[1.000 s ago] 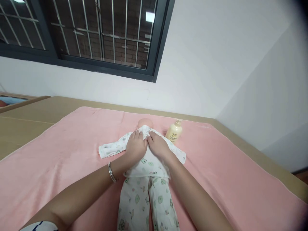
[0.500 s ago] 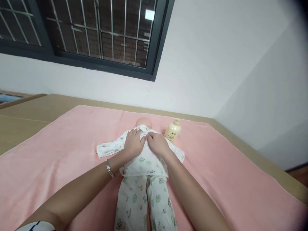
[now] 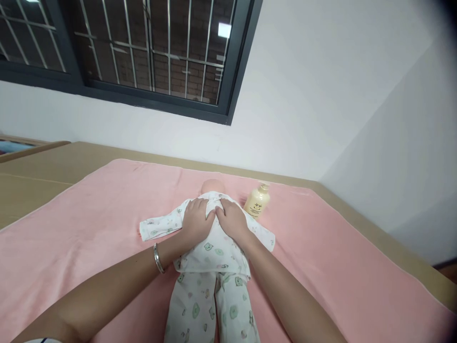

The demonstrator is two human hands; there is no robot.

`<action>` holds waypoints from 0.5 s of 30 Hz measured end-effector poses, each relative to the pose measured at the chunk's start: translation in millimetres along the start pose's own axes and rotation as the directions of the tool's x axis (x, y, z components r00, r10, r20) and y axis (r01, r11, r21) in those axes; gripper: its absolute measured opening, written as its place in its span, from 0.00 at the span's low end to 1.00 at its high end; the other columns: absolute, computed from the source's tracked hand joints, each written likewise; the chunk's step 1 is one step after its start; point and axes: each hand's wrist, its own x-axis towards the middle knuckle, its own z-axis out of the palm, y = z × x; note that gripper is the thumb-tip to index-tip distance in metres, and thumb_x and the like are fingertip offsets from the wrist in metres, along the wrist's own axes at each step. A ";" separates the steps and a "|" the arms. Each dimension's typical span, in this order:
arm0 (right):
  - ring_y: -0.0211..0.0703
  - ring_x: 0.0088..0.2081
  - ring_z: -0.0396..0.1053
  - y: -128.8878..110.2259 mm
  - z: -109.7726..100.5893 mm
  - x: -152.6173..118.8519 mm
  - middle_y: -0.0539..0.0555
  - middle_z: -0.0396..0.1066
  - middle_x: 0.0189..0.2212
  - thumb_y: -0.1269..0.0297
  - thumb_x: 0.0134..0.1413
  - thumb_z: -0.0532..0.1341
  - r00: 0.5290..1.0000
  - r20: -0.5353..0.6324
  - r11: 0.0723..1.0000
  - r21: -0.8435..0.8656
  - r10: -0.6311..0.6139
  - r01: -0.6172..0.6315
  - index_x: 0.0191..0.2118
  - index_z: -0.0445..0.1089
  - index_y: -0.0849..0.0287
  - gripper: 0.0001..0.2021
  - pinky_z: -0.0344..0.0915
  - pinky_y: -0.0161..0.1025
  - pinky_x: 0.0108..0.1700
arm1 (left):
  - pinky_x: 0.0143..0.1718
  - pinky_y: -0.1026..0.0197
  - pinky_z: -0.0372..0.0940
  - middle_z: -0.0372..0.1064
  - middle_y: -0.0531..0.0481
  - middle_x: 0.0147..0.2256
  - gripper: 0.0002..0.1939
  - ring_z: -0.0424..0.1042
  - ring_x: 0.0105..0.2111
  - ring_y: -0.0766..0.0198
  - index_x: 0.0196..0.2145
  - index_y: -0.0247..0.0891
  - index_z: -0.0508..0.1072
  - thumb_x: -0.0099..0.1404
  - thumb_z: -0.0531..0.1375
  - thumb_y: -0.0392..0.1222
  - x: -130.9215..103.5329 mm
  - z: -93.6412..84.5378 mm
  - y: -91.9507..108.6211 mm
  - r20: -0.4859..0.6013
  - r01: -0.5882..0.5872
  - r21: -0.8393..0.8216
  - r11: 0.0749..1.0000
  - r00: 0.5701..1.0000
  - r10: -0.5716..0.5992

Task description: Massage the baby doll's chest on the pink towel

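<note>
A baby doll (image 3: 214,257) in a white top and trousers with small green prints lies stretched out, its bare head (image 3: 213,186) at the far end. Flat on the left side of its upper body rests my left hand (image 3: 197,220), fingers spread. My right hand (image 3: 232,220) lies on the right side, also flat, with the thumbs close together near the middle. Neither one grips anything. A silver bangle (image 3: 158,258) circles my left wrist. The doll's sleeves (image 3: 160,226) reach out to both sides. Which way its face points cannot be made out.
A pale yellow pump bottle (image 3: 257,201) stands beyond the doll's right-hand sleeve. Under everything spreads a pink blanket (image 3: 321,267) on a wooden surface (image 3: 103,151). Behind rise a white wall (image 3: 285,95) and a barred window (image 3: 150,52).
The view has tilted up slightly, so everything sits a little lower. My right fingers, bunched near the collar earlier, now lie flatter. Both hands remain on the doll's upper body.
</note>
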 end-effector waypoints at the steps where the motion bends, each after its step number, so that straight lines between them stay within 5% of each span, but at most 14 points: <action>1: 0.50 0.59 0.64 2.9 0.9 0.7 0.63 0.69 0.57 0.60 0.69 0.47 1.000 0.008 1.000 0.012 -0.026 0.026 0.55 0.67 0.64 0.19 0.53 0.43 0.60 | 0.59 0.45 0.60 0.72 0.40 0.52 0.19 0.68 0.54 0.48 0.53 0.35 0.69 0.69 0.50 0.45 -1.4 1.0 -0.4 -0.012 -0.006 -0.010 1.000 1.000 0.006; 6: 0.52 0.66 0.54 5.3 -1.8 -1.3 0.66 0.59 0.65 0.59 0.71 0.44 0.992 0.083 0.995 0.011 -0.098 0.097 0.63 0.59 0.69 0.24 0.42 0.50 0.67 | 0.65 0.47 0.55 0.70 0.42 0.57 0.19 0.65 0.59 0.52 0.54 0.37 0.69 0.71 0.48 0.44 -4.8 1.7 -2.4 -0.045 -0.099 -0.061 0.993 0.994 0.096; 11: 0.56 0.66 0.55 -26.0 -14.4 -24.5 0.69 0.60 0.64 0.64 0.70 0.44 0.991 0.128 0.997 -0.067 0.036 -0.028 0.63 0.60 0.73 0.24 0.50 0.48 0.65 | 0.61 0.48 0.60 0.70 0.40 0.57 0.20 0.66 0.58 0.51 0.55 0.35 0.69 0.69 0.51 0.44 7.0 -8.3 -4.0 0.075 -0.021 -0.023 1.000 0.997 0.023; 15: 0.55 0.66 0.56 -31.0 -18.7 -27.8 0.68 0.61 0.63 0.65 0.69 0.45 0.992 0.125 0.999 -0.045 0.027 -0.022 0.61 0.63 0.71 0.23 0.53 0.47 0.64 | 0.62 0.46 0.58 0.68 0.36 0.58 0.22 0.65 0.60 0.49 0.56 0.30 0.68 0.71 0.48 0.42 3.0 -12.4 3.7 0.097 -0.022 0.077 0.997 0.995 0.015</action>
